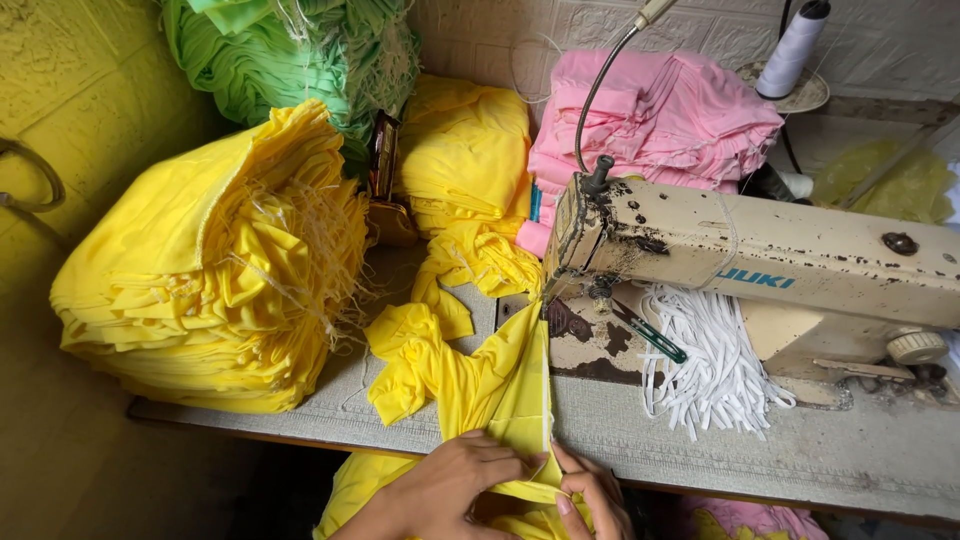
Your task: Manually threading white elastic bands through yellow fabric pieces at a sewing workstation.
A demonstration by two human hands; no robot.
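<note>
Sewing table (700,440): both hands' fingers (500,470) pinch yellow cloth (500,385), wrists cut off.

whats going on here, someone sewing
A person sits at an old cream sewing machine. The left hand and right hand pinch a piece of yellow fabric at the table's near edge; the fabric runs up to the needle area. White elastic strips lie under the machine arm. Stacks of yellow cloth, green cloth and pink cloth sit behind.
</note>
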